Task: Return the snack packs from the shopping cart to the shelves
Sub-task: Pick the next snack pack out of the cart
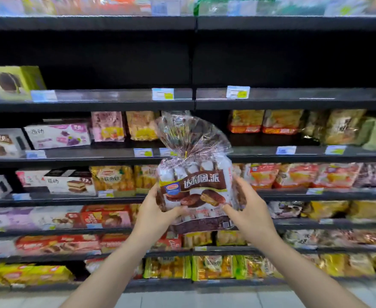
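Left hand (153,210) is gripping the left edge of the chocolate pie pack (196,192), thumb across its front, while the right hand (249,210) is curling round the right edge. Both are holding the pack upright in front of the stocked shelves (293,103), its gathered clear top reaching toward a shelf with bare space.

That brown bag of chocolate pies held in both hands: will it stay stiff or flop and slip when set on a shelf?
The brown clear-topped plastic bag of chocolate pies probably holds its shape low down, where packed pies fill it. Its gathered crinkly top likely flops. The glossy film looks slippery, so the left hand and right hand gripping opposite sides seems wise.
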### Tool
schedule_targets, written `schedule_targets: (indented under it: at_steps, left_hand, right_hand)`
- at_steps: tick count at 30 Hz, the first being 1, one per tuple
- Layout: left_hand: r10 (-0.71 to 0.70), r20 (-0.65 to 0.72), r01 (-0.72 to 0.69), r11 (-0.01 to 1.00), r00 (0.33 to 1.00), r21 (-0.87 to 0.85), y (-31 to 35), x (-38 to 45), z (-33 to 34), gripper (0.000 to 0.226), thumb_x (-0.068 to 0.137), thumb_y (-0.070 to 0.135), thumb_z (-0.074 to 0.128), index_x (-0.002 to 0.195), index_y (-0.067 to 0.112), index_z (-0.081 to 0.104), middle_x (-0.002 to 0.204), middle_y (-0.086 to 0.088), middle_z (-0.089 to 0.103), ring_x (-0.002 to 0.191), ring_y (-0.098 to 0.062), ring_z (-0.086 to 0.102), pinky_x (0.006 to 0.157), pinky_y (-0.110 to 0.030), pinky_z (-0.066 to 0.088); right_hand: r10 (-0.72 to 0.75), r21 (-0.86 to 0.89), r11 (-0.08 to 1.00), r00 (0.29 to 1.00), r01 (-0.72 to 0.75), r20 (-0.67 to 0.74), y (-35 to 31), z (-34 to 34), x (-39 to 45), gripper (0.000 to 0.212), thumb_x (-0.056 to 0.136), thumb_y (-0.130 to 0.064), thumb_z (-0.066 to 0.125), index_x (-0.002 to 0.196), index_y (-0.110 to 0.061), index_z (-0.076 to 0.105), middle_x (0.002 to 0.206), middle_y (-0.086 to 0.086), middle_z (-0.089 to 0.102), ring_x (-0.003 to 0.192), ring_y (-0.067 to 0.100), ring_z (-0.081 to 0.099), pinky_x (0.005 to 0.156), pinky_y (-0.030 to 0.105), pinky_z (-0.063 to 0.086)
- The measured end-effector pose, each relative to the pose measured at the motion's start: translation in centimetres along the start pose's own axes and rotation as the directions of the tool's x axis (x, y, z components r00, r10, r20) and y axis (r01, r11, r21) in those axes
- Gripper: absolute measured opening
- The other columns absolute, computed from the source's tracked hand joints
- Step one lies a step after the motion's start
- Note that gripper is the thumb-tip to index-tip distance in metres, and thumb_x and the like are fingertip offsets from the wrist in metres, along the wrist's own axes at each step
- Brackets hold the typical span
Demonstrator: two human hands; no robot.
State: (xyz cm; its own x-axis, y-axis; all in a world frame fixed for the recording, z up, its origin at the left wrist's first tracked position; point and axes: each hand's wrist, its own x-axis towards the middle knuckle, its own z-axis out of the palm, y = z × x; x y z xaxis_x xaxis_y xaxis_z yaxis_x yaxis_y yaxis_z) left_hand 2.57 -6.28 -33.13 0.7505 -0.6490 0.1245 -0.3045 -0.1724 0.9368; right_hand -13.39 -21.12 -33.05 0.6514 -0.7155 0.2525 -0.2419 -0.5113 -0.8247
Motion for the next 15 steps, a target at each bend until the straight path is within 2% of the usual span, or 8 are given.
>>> schedule_targets:
  at_steps: [2, 4, 6, 9, 11, 12, 15]
  left_hand:
    - [-0.002, 0.036, 0.002, 1.000, 0.999, 0.001, 0.5, 0.6, 2.2, 0.047, 0.075, 0.012, 0.082, 0.101, 0.033, 0.049, 0.089, 0.023, 0.057, 0.070, 0.029, 0.050, 0.057, 0.004, 0.037]
    - [0.018, 0.054, -0.018, 1.000, 0.998, -0.002, 0.9, 1.6, 3.9, 0.047, 0.075, 0.016, 0.082, 0.105, 0.035, 0.050, 0.092, 0.023, 0.060, 0.080, 0.021, 0.055, 0.058, 0.002, 0.038]
    - [0.043, 0.060, -0.044, 0.999, 0.997, 0.011, 1.0, 2.8, 5.5, 0.052, 0.074, 0.022, 0.084, 0.111, 0.035, 0.051, 0.099, 0.024, 0.062, 0.089, 0.013, 0.057, 0.062, 0.000, 0.039]
    - [0.093, 0.082, -0.093, 0.996, 0.992, 0.002, 1.7, 4.7, 7.6, 0.054, 0.075, 0.019, 0.082, 0.113, 0.040, 0.049, 0.101, 0.026, 0.059, 0.088, 0.021, 0.053, 0.065, 0.002, 0.039]
    - [0.133, 0.101, -0.133, 0.991, 0.986, -0.010, 2.1, 6.2, 9.0, 0.054, 0.075, 0.016, 0.081, 0.106, 0.046, 0.048, 0.102, 0.026, 0.060, 0.089, 0.024, 0.051, 0.068, 0.001, 0.039]
    - [0.153, 0.107, -0.153, 0.988, 0.982, -0.012, 2.2, 7.0, 9.6, 0.055, 0.075, 0.017, 0.081, 0.104, 0.049, 0.047, 0.104, 0.027, 0.059, 0.093, 0.023, 0.051, 0.072, -0.002, 0.041]
    - [0.202, 0.131, -0.198, 0.979, 0.971, -0.037, 2.3, 9.6, 11.5, 0.059, 0.075, 0.018, 0.081, 0.106, 0.054, 0.047, 0.112, 0.025, 0.059, 0.105, 0.009, 0.055, 0.086, -0.021, 0.047]
  right_hand:
    - [0.020, -0.010, 1.000, 0.999, -0.020, -0.025, 1.5, -1.6, 0.2, 0.075, 0.088, -0.017, 0.068, 0.148, -0.036, 0.026, 0.142, -0.023, 0.038, 0.128, -0.005, 0.035, 0.099, 0.013, 0.034]
    - [0.042, -0.014, 0.999, 0.997, -0.043, -0.060, 2.7, -2.8, 0.5, 0.076, 0.089, -0.018, 0.068, 0.148, -0.038, 0.025, 0.145, -0.021, 0.037, 0.132, -0.001, 0.035, 0.102, 0.020, 0.037]
    - [0.063, -0.014, 0.998, 0.993, -0.065, -0.103, 3.7, -3.8, 0.9, 0.075, 0.089, -0.020, 0.067, 0.147, -0.040, 0.025, 0.144, -0.020, 0.040, 0.132, 0.002, 0.038, 0.097, 0.021, 0.040]
    - [0.077, -0.020, 0.996, 0.983, -0.082, -0.166, 5.0, -5.0, 2.0, 0.074, 0.089, -0.022, 0.067, 0.146, -0.040, 0.025, 0.142, -0.019, 0.043, 0.129, 0.004, 0.042, 0.094, 0.021, 0.043]
    - [0.083, -0.025, 0.996, 0.979, -0.089, -0.188, 5.6, -5.8, 3.0, 0.074, 0.089, -0.022, 0.067, 0.147, -0.037, 0.024, 0.143, -0.020, 0.042, 0.127, 0.002, 0.042, 0.091, 0.014, 0.041]
    - [0.082, -0.028, 0.996, 0.977, -0.089, -0.199, 5.9, -6.1, 3.5, 0.074, 0.089, -0.022, 0.067, 0.148, -0.037, 0.024, 0.143, -0.020, 0.041, 0.127, 0.001, 0.042, 0.091, 0.013, 0.041]
    - [0.083, -0.030, 0.995, 0.969, -0.093, -0.234, 6.9, -7.2, 5.2, 0.074, 0.089, -0.021, 0.066, 0.148, -0.035, 0.024, 0.144, -0.017, 0.041, 0.130, 0.005, 0.041, 0.098, 0.022, 0.041]
